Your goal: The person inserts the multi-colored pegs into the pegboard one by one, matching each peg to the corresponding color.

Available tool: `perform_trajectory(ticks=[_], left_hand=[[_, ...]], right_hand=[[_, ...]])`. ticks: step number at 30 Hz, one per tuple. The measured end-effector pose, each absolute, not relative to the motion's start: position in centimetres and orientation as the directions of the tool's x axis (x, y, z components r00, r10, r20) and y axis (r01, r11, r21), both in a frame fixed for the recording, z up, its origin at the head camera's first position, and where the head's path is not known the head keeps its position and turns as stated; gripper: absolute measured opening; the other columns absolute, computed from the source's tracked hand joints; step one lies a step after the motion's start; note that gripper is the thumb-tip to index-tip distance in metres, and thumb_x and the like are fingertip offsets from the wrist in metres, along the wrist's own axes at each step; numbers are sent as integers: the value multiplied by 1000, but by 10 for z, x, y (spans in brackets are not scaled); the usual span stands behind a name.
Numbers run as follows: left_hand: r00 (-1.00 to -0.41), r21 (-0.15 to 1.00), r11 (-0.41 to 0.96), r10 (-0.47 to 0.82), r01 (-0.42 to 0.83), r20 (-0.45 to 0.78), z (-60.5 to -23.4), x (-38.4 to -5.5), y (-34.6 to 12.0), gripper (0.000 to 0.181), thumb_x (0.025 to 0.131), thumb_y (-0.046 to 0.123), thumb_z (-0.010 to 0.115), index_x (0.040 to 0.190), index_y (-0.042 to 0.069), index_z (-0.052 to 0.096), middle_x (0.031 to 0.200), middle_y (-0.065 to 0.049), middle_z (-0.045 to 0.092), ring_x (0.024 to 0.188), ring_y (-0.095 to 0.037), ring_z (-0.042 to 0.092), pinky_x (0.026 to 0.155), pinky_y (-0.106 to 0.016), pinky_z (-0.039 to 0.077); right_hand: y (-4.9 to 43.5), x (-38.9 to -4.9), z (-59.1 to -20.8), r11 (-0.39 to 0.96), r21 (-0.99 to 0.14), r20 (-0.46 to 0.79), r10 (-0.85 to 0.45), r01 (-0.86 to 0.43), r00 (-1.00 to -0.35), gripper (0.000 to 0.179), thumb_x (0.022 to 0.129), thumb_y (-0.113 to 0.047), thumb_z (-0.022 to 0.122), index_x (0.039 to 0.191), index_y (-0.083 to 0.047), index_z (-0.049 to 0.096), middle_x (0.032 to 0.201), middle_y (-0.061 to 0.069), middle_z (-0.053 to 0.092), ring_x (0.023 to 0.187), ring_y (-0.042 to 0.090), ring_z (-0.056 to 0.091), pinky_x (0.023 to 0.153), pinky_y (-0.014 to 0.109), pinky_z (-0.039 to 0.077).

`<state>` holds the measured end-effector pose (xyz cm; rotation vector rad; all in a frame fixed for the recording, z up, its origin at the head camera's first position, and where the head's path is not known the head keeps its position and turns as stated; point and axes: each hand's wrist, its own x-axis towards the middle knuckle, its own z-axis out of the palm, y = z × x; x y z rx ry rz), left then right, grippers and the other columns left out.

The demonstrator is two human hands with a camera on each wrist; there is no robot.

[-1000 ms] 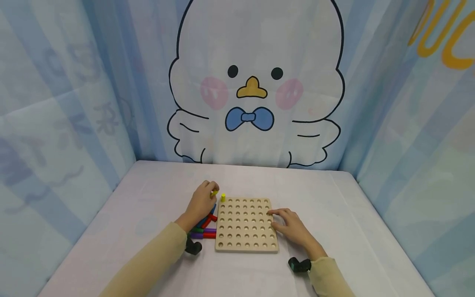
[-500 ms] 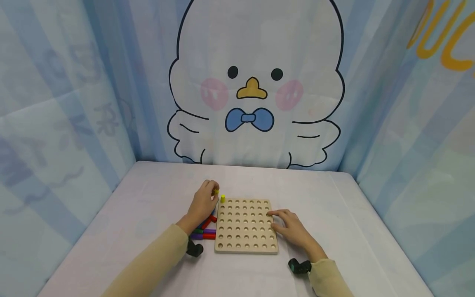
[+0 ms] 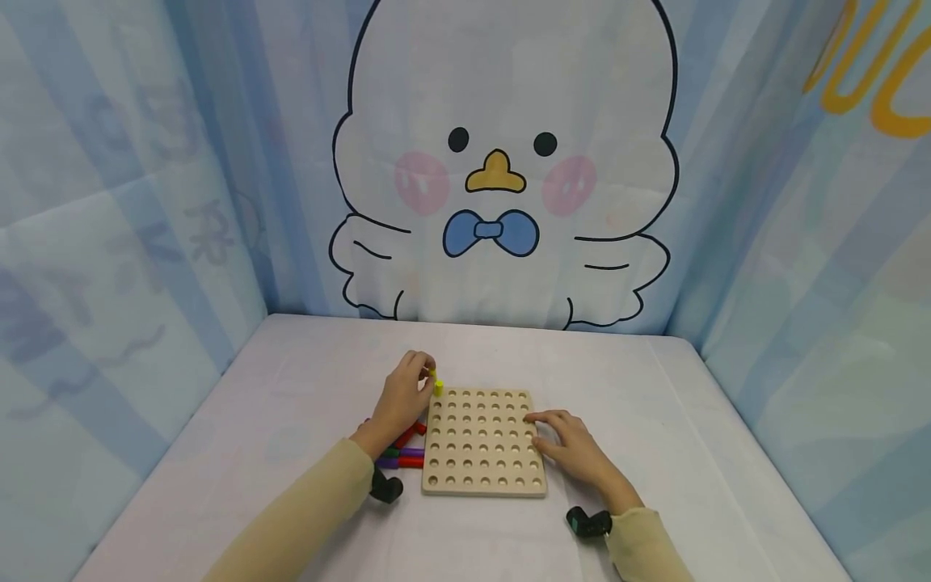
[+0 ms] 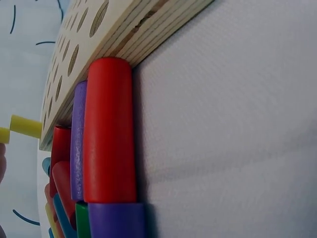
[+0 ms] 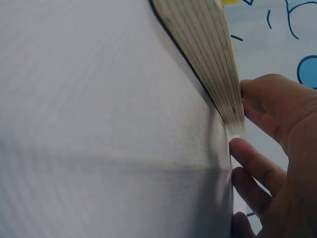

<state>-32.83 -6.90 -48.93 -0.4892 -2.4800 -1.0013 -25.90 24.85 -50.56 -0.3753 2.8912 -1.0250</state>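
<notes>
A pale wooden pegboard [image 3: 484,443] with rows of round holes lies on the table. One yellow peg [image 3: 439,389] stands upright in its far left corner hole. Just beyond that corner, my left hand [image 3: 404,394] pinches a second yellow peg [image 4: 4,135], whose end shows beside the standing one in the left wrist view. The left fingers hide most of the held peg. My right hand [image 3: 573,443] rests at the board's right edge with relaxed fingers; in the right wrist view, its thumb touches the board's side [image 5: 218,64].
Along the board's left side lie several loose pegs, among them a red peg [image 4: 110,134], a purple peg [image 4: 78,144] and a green peg [image 4: 82,219]. My left forearm partly covers them. A white cloth [image 3: 625,380] covers the table, with a printed curtain [image 3: 502,275] behind.
My left hand has moved slightly right with the yellow peg, closer to the standing peg at the board's far left corner. The right hand stays at the board's edge.
</notes>
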Motion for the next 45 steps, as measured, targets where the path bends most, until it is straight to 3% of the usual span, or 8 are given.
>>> perform_trajectory(ticks=[16, 29, 45], left_hand=[[-810, 527, 663, 215, 531, 546, -491, -330, -61, 15, 94, 3, 72, 103, 11, 64, 105, -5, 66, 96, -20, 70, 85, -37, 59], [-872, 523, 728, 214, 443, 440, -493, -329, -56, 5, 95, 12, 75, 99, 13, 71, 99, -3, 74, 94, -23, 68, 88, -42, 56], [-858, 463, 757, 248, 461, 450, -492, -329, -55, 5, 93, 13, 77, 97, 14, 74, 97, -2, 78, 91, -23, 68, 91, -46, 53]], right_hand=[[249, -259, -508, 756, -625, 13, -238, -194, -971, 39, 102, -29, 65, 141, -23, 61, 149, 12, 53, 141, 41, 42, 115, 66, 33], [249, -258, -507, 749, -630, 22, -246, -204, -969, 40, 102, -28, 65, 142, -22, 61, 148, 13, 53, 141, 41, 42, 114, 66, 33], [250, -259, -507, 741, -636, 29, -255, -215, -966, 39, 102, -28, 65, 141, -22, 61, 148, 13, 53, 141, 41, 42, 115, 66, 32]])
